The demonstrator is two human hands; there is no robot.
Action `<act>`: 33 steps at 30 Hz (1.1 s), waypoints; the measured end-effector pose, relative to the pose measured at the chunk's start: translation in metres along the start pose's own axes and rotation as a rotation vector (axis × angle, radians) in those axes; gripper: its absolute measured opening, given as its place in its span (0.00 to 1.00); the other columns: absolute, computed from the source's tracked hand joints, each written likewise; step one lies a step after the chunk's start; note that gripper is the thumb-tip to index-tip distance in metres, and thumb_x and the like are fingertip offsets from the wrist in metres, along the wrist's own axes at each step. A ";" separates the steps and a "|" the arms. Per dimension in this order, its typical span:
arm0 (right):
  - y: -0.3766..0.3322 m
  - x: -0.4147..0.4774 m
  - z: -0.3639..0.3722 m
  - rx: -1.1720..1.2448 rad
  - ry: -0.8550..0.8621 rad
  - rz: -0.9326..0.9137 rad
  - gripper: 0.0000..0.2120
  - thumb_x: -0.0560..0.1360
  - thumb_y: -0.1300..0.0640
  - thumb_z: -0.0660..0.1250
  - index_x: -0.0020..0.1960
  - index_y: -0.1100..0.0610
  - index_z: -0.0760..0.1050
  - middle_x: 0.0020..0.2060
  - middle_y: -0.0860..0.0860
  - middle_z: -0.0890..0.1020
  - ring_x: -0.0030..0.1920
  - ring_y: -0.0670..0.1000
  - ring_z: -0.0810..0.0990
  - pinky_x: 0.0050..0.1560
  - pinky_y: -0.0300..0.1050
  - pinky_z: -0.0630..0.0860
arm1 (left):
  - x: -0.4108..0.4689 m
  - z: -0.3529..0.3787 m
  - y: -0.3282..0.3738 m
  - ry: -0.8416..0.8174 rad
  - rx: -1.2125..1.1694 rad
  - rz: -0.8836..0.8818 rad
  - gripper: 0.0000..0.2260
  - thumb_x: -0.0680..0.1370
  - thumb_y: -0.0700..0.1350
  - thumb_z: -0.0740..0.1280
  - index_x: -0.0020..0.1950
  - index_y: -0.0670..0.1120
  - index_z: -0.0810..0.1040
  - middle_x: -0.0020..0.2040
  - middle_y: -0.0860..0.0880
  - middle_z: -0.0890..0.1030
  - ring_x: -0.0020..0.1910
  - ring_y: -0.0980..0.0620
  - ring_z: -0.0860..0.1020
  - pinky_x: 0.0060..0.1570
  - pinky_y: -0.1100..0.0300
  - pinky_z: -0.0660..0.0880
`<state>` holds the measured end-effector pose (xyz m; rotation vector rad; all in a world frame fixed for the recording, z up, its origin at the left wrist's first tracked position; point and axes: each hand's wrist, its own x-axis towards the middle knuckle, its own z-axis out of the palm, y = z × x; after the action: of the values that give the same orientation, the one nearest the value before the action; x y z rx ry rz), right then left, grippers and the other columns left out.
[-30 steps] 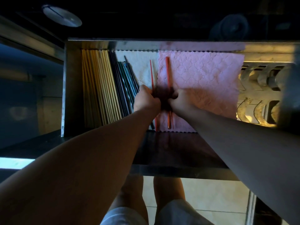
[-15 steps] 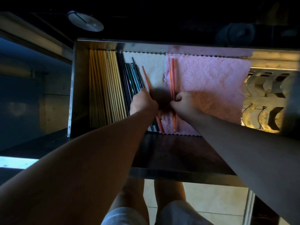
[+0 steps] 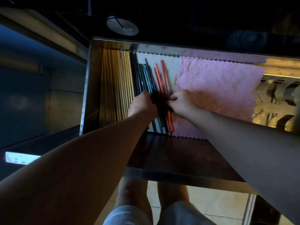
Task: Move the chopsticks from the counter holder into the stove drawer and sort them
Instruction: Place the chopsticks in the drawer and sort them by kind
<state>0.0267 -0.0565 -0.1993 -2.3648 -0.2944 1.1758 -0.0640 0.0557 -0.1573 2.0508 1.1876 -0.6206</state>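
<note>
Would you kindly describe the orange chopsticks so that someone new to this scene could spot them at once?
Look into the open metal drawer below the dark stove top. On its pale liner, just left of the pink cloth, lie the orange chopsticks, pinched by the right hand. They alone are bright orange; their left neighbours are dark green and black.

Chopsticks (image 3: 129,82) in drawer (image 3: 90,88) — leftward

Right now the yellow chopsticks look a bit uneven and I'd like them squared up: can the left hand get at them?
Probably yes. The left hand rests on the dark chopsticks, right beside the yellow chopsticks, which lie uncovered against the drawer's left wall. Nothing lies across them.
</note>
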 end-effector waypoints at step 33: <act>-0.014 -0.011 0.003 -0.097 0.025 0.081 0.13 0.67 0.52 0.69 0.27 0.55 0.72 0.24 0.49 0.75 0.32 0.55 0.79 0.34 0.41 0.69 | -0.002 -0.009 -0.020 -0.039 0.287 0.428 0.22 0.82 0.46 0.57 0.70 0.70 0.61 0.52 0.53 0.78 0.39 0.53 0.80 0.28 0.60 0.74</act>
<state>0.0181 -0.0478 -0.1866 -2.4953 -0.2545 1.1928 -0.0819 0.0686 -0.1562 2.4225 0.6287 -0.6411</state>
